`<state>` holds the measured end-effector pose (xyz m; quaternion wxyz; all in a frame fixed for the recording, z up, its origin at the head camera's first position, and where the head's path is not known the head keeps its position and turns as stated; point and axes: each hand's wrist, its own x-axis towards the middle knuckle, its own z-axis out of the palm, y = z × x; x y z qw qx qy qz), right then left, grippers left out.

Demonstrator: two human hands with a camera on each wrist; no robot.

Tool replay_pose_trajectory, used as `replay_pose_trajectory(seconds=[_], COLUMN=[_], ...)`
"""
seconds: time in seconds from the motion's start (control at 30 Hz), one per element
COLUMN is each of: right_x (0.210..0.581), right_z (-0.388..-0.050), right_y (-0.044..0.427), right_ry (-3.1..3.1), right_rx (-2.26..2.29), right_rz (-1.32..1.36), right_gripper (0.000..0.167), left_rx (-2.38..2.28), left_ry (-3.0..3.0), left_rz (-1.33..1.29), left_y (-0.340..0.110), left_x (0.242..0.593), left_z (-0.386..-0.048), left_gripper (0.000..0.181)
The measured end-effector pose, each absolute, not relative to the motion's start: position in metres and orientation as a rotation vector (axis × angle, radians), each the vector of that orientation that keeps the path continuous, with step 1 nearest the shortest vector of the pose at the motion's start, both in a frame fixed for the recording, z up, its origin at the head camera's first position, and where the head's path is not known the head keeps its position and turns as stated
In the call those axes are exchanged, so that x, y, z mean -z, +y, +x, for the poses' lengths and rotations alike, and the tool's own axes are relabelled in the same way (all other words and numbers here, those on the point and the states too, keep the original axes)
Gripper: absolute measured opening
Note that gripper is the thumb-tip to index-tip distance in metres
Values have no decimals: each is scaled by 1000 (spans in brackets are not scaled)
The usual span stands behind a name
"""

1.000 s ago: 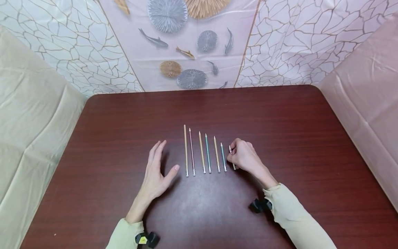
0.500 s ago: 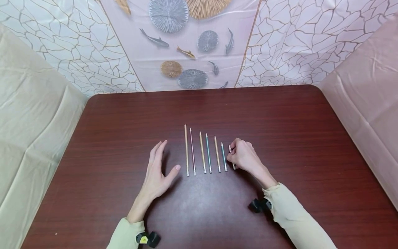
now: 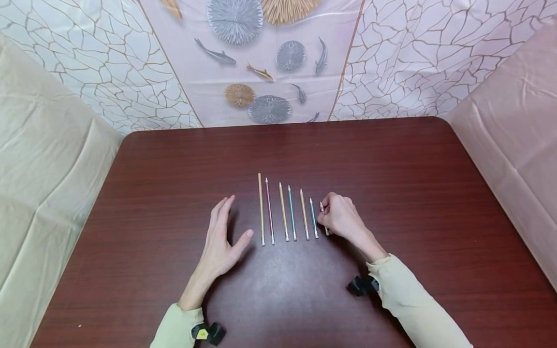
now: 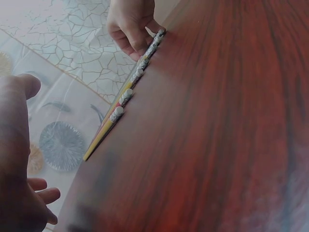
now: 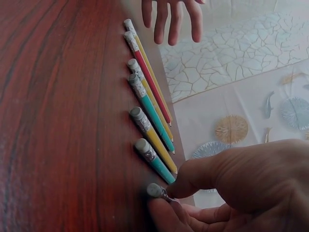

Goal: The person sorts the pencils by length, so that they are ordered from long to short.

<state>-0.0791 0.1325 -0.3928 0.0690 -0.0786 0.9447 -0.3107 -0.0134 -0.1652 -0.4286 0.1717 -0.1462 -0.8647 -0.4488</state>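
Note:
Several pencils lie side by side on the table, eraser ends toward me, falling in length from left to right. Leftmost is the longest yellow pencil [image 3: 261, 210], beside a red pencil [image 3: 270, 211]. Further right come more yellow ones, a teal pencil [image 3: 292, 212] and a shorter teal pencil [image 3: 314, 218]. At the right end my right hand [image 3: 344, 218] pinches the shortest pencil [image 5: 155, 190]; its colour is mostly hidden by the fingers. Left of the row, my left hand [image 3: 219, 246] is held with fingers extended and thumb spread, touching no pencil.
The dark red-brown table [image 3: 174, 164] extends around the row. A patterned cloth [image 3: 270, 63] hangs behind its far edge, and pale fabric [image 3: 48, 193] stands along both sides. A tiny pale speck [image 3: 80, 326] lies at the front left.

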Motion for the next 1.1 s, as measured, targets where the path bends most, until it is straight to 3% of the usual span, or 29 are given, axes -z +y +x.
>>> replay_pose_trajectory(seconds=[1.1], right_x=[393], right_z=[-78], right_y=[131], right_ry=[2799], right_rx=[973], right_rz=[-201], right_gripper=[20], left_rx=[1291], left_ry=[-2472], left_rz=[-408], left_y=[-165], left_x=[429], left_z=[-11], left_gripper=[84])
